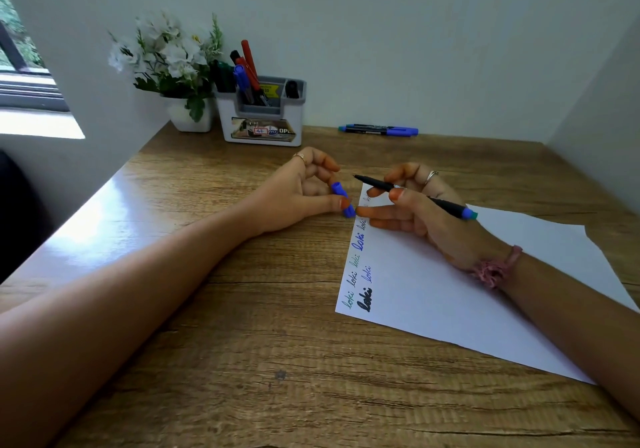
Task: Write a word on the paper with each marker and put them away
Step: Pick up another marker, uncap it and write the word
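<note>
My right hand (412, 208) holds a thin black marker (446, 204) with a blue end, uncapped, its tip pointing left above the top corner of the white paper (467, 302). My left hand (304, 191) pinches the marker's blue cap (343, 200) between thumb and fingers, just left of the paper. Several small words run down the paper's left edge in green, blue and black. Two more capped markers (379, 130) lie side by side at the back of the desk. A white and grey holder (263, 115) stands at the back with several markers in it.
A white pot of artificial white flowers (188, 112) stands left of the holder against the wall. The wooden desk (242, 343) is boxed in by walls at left, back and right. A window is at the far left.
</note>
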